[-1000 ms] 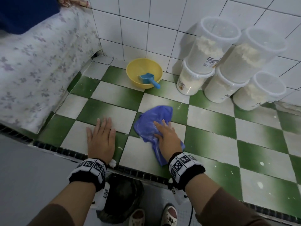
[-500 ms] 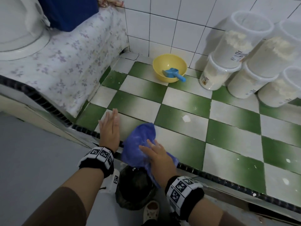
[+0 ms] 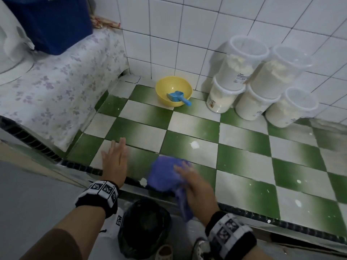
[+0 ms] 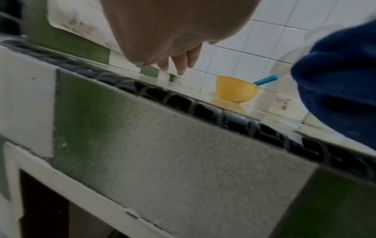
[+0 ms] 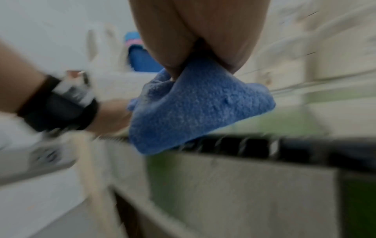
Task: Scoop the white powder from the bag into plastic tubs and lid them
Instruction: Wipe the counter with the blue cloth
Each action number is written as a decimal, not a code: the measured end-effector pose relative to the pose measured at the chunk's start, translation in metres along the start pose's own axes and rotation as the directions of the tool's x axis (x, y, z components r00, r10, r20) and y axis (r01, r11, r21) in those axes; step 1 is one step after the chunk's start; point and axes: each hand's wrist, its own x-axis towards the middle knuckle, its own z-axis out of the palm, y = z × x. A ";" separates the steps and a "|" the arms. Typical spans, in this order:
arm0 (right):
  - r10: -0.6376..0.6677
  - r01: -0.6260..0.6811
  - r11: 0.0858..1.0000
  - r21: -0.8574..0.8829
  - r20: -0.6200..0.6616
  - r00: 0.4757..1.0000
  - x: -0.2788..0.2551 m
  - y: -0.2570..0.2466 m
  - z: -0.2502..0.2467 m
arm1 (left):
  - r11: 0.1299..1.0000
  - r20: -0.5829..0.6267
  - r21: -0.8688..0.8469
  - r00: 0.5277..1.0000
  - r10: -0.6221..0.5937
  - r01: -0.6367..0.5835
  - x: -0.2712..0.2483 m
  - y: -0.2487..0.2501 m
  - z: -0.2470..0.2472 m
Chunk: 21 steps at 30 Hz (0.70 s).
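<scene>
We see the left hand (image 3: 115, 162) lying flat, fingers straight and together, palm down on the green-and-white tiled counter (image 3: 244, 152) at its near edge, holding nothing. The right hand (image 3: 195, 186) lies on a blue cloth (image 3: 165, 175) just to the right of the left hand; the cloth sits on the counter's near edge and part of it hangs over the dark trim. In the right wrist view the cloth (image 5: 199, 106) is bunched under the palm (image 5: 203, 32), but the frame is blurred, so we judge only that the fingers appear to press or loosely gather it. A small white powder spot (image 3: 194, 145) lies on the counter beyond the cloth, and another white lump (image 3: 143, 182) sits on the near trim between the two hands. At the far side, against the white tiled wall (image 3: 187, 34), five lidded plastic tubs (image 3: 249, 87) filled with white powder stand stacked in two levels at the right. Just left of them a yellow bowl (image 3: 173, 91) holds a blue scoop (image 3: 177, 97), its handle pointing over the rim toward the right. A floral cloth (image 3: 56, 87) covers the raised surface at the far left, with a dark blue object (image 3: 50, 23) on it. Below the counter edge, between the forearms, we see a black bag (image 3: 144, 228).
</scene>
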 end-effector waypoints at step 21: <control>0.612 -0.527 0.613 -0.588 -0.069 0.788 0.102 0.132 -0.145 | 0.909 0.142 0.380 0.982 0.128 -0.173 -0.010 0.071 0.100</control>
